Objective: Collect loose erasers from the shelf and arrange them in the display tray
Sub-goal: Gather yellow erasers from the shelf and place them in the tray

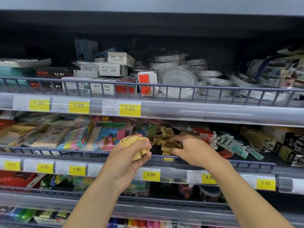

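Holding a heaped fistful of small yellow block erasers, the left hand cups them above the grey wire shelf rail; overfilled, some could spill. The right hand, fingers curled, rakes the loose yellow eraser pile on the shelf; whether it grips any, I cannot tell.

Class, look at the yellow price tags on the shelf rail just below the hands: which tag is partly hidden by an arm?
The 5.00 tag: the right forearm cuts off its last digit. The 4.00, 1.00, 3.00 and 2.00 tags beside it read in full.
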{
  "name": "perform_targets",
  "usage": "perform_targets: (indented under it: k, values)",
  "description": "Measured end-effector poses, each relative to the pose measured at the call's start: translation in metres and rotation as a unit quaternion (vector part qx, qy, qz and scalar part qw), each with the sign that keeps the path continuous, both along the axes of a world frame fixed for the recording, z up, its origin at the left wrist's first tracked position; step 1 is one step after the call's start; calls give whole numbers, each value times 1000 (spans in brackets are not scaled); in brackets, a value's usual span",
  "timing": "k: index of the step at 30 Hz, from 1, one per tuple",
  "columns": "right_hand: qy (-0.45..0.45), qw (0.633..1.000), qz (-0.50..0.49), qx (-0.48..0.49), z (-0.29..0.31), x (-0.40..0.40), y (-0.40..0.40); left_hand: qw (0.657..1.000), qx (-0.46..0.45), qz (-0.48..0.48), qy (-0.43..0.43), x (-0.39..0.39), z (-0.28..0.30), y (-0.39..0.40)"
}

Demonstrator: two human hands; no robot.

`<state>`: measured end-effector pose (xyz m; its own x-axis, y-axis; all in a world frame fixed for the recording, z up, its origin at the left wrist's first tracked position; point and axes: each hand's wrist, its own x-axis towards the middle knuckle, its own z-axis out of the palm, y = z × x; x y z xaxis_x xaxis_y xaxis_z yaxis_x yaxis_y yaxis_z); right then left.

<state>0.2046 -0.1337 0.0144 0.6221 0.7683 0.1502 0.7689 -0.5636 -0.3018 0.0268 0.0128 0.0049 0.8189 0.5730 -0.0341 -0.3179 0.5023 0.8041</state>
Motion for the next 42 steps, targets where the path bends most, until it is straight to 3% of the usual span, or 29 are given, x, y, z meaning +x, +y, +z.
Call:
perform_targets:
  k: [7, 11, 14, 18, 27, 34, 37, 39, 42]
  values:
    - [25, 999, 17, -15, 6, 10, 11, 1000, -11, 0, 0, 3, -1, -1]
    - [76, 983, 23, 163, 7, -4, -2, 1000, -11, 11, 0, 5, -2, -1]
    - [171, 927, 78, 326, 8, -33, -3, 1000, -20, 17, -9, 8, -3, -3]
    - [220, 884, 115, 396, 7, -67, 8, 999, -37, 4, -32, 12, -4, -7]
    - [189, 884, 147, 401, -3, -84, 14, 999, 45, -5, -17, 16, -2, -11]
    - [225, 871, 213, 381, 7, -72, 3, 999, 32, -23, -15, 14, -2, -8]
    - [255, 864, 166, 401, 14, -49, -8, 1000, 10, -14, -13, 13, -3, -8]
    - [203, 900, 82, 378, 17, -29, -13, 1000, -7, -5, -15, 13, -3, -5]
    - [87, 978, -15, 191, 15, -4, -18, 1000, -7, 5, -15, 13, -4, -2]
